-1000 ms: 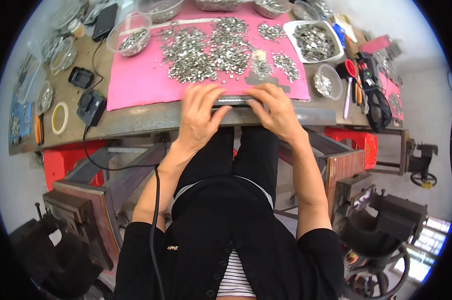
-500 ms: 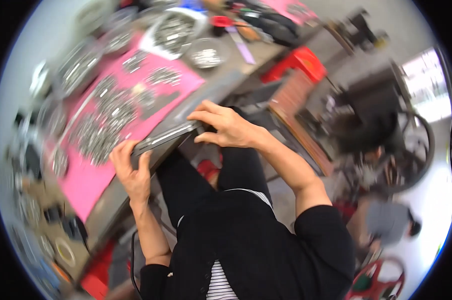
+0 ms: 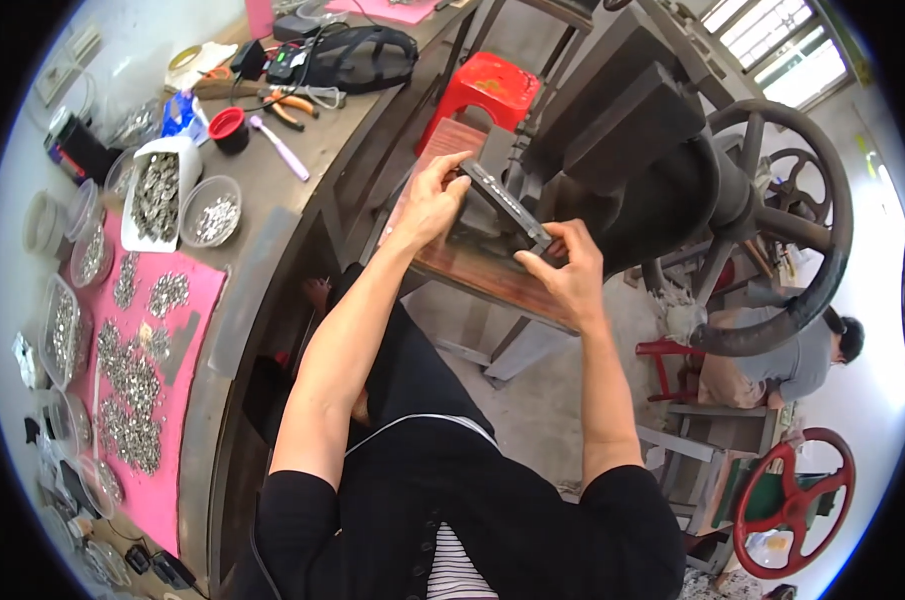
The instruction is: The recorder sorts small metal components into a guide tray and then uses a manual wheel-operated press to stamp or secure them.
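Observation:
Between my hands is a dark, narrow metal bar (image 3: 508, 205) with a row of small shiny pieces along its top face. My left hand (image 3: 435, 205) pinches its far left end between thumb and fingers. At the nearer right end, my right hand (image 3: 570, 265) grips it the same way. The bar is held slanting above a reddish wooden board (image 3: 503, 283), in front of a dark heavy press (image 3: 643, 150). Whether the bar touches the press cannot be made out.
A large black handwheel (image 3: 843, 230) juts out at the right. On the left bench, a pink mat (image 3: 198, 300) bears heaps of small metal pieces, with tubs around it. A red stool (image 3: 493, 85) stands beyond the board. A seated person (image 3: 773, 360) is at the right; a red handwheel (image 3: 795, 500) is nearer.
I have turned right, from the bench to the press. Both hands have carried the bar from the bench edge to above the wooden board, keeping hold of its ends.

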Demonstrator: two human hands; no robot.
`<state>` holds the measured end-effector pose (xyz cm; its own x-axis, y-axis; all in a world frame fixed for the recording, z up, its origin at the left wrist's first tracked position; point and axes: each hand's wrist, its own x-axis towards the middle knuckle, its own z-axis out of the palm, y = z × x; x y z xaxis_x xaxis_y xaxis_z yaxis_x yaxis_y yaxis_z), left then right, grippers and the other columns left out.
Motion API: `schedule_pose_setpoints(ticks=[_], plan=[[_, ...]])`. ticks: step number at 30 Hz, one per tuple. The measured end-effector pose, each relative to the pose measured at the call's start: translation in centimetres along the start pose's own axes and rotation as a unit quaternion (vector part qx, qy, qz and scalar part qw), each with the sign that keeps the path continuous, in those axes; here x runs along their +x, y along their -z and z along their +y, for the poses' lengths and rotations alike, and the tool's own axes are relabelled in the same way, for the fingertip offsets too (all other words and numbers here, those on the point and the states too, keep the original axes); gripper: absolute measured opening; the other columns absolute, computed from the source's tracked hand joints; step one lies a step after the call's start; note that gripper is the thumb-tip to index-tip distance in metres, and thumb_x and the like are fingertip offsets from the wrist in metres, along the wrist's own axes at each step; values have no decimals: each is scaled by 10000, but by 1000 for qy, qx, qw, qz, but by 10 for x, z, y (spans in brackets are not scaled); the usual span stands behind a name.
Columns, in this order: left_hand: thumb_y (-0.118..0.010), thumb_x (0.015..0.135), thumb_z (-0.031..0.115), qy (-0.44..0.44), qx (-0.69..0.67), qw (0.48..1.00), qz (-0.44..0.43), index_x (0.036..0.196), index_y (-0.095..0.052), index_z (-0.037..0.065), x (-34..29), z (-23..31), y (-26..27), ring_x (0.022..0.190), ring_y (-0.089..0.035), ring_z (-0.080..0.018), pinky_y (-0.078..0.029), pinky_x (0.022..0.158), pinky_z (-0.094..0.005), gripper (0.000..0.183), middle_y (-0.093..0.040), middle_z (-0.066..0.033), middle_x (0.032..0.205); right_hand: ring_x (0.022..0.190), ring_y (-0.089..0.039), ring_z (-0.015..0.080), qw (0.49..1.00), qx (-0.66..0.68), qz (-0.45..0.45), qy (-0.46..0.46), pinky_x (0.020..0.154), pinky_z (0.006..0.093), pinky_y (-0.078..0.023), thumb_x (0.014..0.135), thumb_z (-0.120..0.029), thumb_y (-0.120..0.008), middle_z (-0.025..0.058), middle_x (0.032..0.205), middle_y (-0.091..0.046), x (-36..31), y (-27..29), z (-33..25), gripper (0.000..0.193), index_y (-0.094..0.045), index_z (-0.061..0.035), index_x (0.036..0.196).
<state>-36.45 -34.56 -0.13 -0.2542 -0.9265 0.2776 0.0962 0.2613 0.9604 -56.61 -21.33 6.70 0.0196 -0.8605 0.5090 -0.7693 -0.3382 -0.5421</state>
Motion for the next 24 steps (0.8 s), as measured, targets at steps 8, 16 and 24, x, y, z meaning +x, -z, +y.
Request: schedule_pose_setpoints(ticks=[8, 16, 24], plan=[[-514, 1013, 62, -57, 89, 993, -59, 1393, -579, 16, 49, -20, -38, 1227, -591, -237, -420, 1068, -332, 388, -643, -133, 1305, 653, -542, 251, 996, -81, -2, 26, 656, 383, -377, 636, -473, -919, 48, 664, -556, 9, -40, -1, 575, -514, -79, 740], [-562, 1017, 244, -19, 38, 995, -87, 1507, -452, -3, 6, 10, -21, 1471, -401, -308, -291, 1205, -353, 559, -433, -203, 1573, 1063, -644, 309, 975, -114, 144, 126, 883, 388, -529, 818, -256, -842, 110, 1133, -676, -17, 37, -36, 406, -687, -46, 1129], [-858, 696, 566, -87, 182, 963, -180, 1584, -279, -19, -22, 19, -24, 1554, -194, -371, -99, 1255, -535, 1211, -280, -217, 1649, 747, -625, 168, 823, 38, 559, -96, 767, 315, -516, 917, 16, -688, 81, 811, -643, -66, 144, 33, 108, -581, 16, 936]])
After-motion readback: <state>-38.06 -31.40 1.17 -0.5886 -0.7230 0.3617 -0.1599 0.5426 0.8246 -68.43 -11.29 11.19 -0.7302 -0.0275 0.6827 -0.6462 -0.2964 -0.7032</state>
